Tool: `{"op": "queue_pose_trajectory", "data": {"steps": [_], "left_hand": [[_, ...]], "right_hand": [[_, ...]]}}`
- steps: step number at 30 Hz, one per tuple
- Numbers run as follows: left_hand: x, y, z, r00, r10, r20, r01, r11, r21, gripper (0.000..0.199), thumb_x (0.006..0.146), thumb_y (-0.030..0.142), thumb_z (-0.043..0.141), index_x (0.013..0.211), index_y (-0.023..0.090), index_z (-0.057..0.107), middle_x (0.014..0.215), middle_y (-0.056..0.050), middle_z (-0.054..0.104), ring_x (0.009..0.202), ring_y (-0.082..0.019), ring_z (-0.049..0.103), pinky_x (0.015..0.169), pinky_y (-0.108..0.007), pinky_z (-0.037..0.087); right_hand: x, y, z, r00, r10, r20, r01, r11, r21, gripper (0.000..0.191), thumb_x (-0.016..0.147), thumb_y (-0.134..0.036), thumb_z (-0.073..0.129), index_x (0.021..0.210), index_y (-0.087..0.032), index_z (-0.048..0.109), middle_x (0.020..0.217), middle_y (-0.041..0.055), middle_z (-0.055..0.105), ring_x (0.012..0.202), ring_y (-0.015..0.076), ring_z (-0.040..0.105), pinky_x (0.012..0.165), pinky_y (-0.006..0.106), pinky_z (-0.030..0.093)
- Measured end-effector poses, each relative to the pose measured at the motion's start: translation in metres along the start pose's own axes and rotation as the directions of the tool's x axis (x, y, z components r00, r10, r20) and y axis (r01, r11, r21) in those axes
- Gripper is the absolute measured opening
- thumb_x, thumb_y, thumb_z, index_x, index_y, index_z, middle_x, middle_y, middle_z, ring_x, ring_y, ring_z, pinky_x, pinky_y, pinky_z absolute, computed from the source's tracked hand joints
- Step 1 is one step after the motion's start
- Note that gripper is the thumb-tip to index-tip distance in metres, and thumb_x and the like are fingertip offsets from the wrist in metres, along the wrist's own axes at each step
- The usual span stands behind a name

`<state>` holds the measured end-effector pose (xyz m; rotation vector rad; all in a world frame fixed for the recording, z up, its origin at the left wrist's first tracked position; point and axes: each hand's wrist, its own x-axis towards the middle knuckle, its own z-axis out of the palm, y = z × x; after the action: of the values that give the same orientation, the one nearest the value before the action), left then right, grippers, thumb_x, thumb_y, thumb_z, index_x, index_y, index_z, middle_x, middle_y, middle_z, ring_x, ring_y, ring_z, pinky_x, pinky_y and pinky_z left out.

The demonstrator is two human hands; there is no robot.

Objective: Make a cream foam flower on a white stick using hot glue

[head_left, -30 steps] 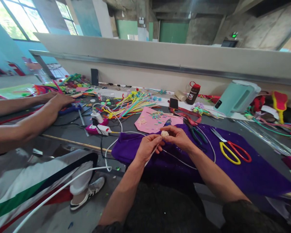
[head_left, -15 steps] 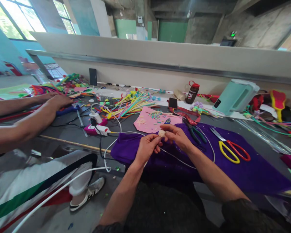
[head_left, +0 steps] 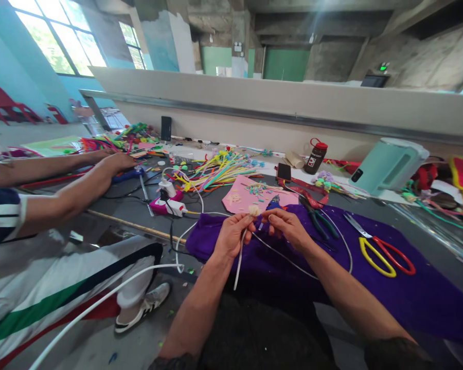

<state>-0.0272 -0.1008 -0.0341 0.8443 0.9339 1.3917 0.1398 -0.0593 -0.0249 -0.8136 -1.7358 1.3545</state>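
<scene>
My left hand (head_left: 233,232) pinches a small cream flower-like piece (head_left: 253,210) with a pale stem (head_left: 239,262) hanging below the fingers. Just right of it is my right hand (head_left: 287,226), its thumb and fingertips pressed together; whatever they may hold is too small to name. Both hands are above a purple cloth (head_left: 374,293). Beyond them lies a pink sheet (head_left: 237,192) with small cream and green bits. Dark-handled pliers (head_left: 321,224) and scissors (head_left: 374,249) with one red and one yellow handle rest on the cloth.
At left, a co-worker's arms (head_left: 73,190) reach over the table. A power strip (head_left: 168,206) with cables sits left of my hands. Behind are colourful stems (head_left: 216,172), a phone (head_left: 283,172), a brown bottle (head_left: 315,157) and a mint-green appliance (head_left: 389,167).
My right hand has moved off the cream piece, slightly to the right. The stem under my left hand now shows. The whole view has shifted, with the table things lower and further right.
</scene>
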Motion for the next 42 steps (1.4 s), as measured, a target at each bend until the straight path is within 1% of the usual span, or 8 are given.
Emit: {"op": "queue_pose_trajectory", "data": {"steps": [6, 11, 16, 20, 24, 29, 33, 42], "left_hand": [[0.001, -0.002, 0.001, 0.998, -0.026, -0.058, 0.022, 0.998, -0.054, 0.026, 0.063, 0.035, 0.069, 0.074, 0.013, 0.064, 0.05, 0.003, 0.056, 0.036, -0.004, 0.044, 0.034, -0.014, 0.03], [0.0, 0.001, 0.01, 0.985, 0.085, -0.15, -0.1, 0.99, -0.1, 0.031, 0.059, 0.037, 0.073, 0.081, 0.016, 0.069, 0.079, -0.004, 0.069, 0.063, -0.011, 0.06, 0.05, -0.019, 0.045], [-0.001, 0.005, 0.011, 0.974, 0.183, -0.13, -0.197, 0.975, -0.099, 0.03, 0.061, 0.035, 0.072, 0.085, 0.016, 0.071, 0.08, -0.004, 0.069, 0.065, -0.012, 0.06, 0.055, -0.02, 0.045], [0.001, 0.007, 0.008, 0.948, 0.296, -0.115, -0.305, 0.949, -0.074, 0.024, 0.066, 0.031, 0.069, 0.085, 0.017, 0.071, 0.076, -0.002, 0.067, 0.07, -0.012, 0.059, 0.063, -0.021, 0.045], [0.003, 0.007, 0.008, 0.919, 0.368, -0.145, -0.377, 0.925, -0.04, 0.023, 0.067, 0.03, 0.067, 0.085, 0.016, 0.07, 0.082, -0.002, 0.067, 0.076, -0.012, 0.058, 0.068, -0.021, 0.045], [0.003, 0.001, 0.007, 0.963, 0.238, -0.126, -0.25, 0.965, -0.083, 0.027, 0.07, 0.038, 0.063, 0.084, 0.015, 0.069, 0.075, -0.002, 0.066, 0.061, -0.01, 0.056, 0.056, -0.022, 0.045], [0.003, -0.001, 0.004, 0.99, 0.114, -0.079, -0.124, 0.983, -0.134, 0.031, 0.071, 0.038, 0.062, 0.09, 0.014, 0.069, 0.082, -0.006, 0.068, 0.069, -0.014, 0.06, 0.056, -0.023, 0.047], [0.004, -0.002, 0.005, 0.998, 0.065, -0.012, -0.066, 0.981, -0.185, 0.022, 0.063, 0.029, 0.071, 0.077, 0.012, 0.068, 0.065, 0.0, 0.063, 0.055, -0.009, 0.056, 0.058, -0.022, 0.047]], "right_hand": [[-0.003, -0.001, 0.004, 1.0, -0.011, 0.026, 0.012, 1.0, -0.029, 0.029, 0.077, -0.041, 0.056, 0.094, -0.019, 0.064, 0.078, 0.0017, 0.064, 0.053, 0.0107, 0.052, 0.042, 0.02, 0.033], [0.002, -0.001, 0.021, 0.999, -0.051, 0.018, 0.051, 0.999, -0.001, 0.021, 0.076, -0.038, 0.058, 0.083, -0.02, 0.066, 0.069, -0.0011, 0.061, 0.054, 0.0111, 0.051, 0.048, 0.022, 0.038], [0.013, -0.005, 0.038, 0.991, -0.133, -0.011, 0.133, 0.991, 0.004, 0.018, 0.075, -0.035, 0.059, 0.081, -0.019, 0.064, 0.067, -0.0017, 0.058, 0.054, 0.01, 0.048, 0.052, 0.022, 0.04], [0.019, -0.01, 0.045, 0.995, -0.104, 0.002, 0.104, 0.993, 0.058, 0.018, 0.074, -0.036, 0.06, 0.075, -0.018, 0.062, 0.064, -0.0025, 0.053, 0.052, 0.0086, 0.044, 0.049, 0.021, 0.037], [0.02, -0.017, 0.049, 0.998, 0.009, 0.066, -0.025, 0.97, 0.24, 0.02, 0.075, -0.037, 0.06, 0.073, -0.017, 0.058, 0.056, -0.0041, 0.05, 0.046, 0.0067, 0.043, 0.043, 0.019, 0.031], [0.021, -0.014, 0.044, 0.991, 0.124, 0.057, -0.136, 0.925, 0.353, 0.024, 0.071, -0.039, 0.063, 0.068, -0.016, 0.056, 0.057, -0.0044, 0.054, 0.04, 0.0038, 0.041, 0.037, 0.016, 0.025], [0.022, -0.007, 0.034, 0.986, 0.156, 0.057, -0.166, 0.914, 0.371, 0.025, 0.07, -0.039, 0.063, 0.072, -0.015, 0.059, 0.058, -0.0044, 0.053, 0.037, 0.0023, 0.038, 0.034, 0.015, 0.022], [0.015, -0.003, 0.03, 0.981, 0.158, 0.115, -0.19, 0.908, 0.372, 0.024, 0.074, -0.038, 0.061, 0.074, -0.014, 0.06, 0.058, -0.0043, 0.052, 0.038, 0.0021, 0.038, 0.036, 0.015, 0.022]]}}
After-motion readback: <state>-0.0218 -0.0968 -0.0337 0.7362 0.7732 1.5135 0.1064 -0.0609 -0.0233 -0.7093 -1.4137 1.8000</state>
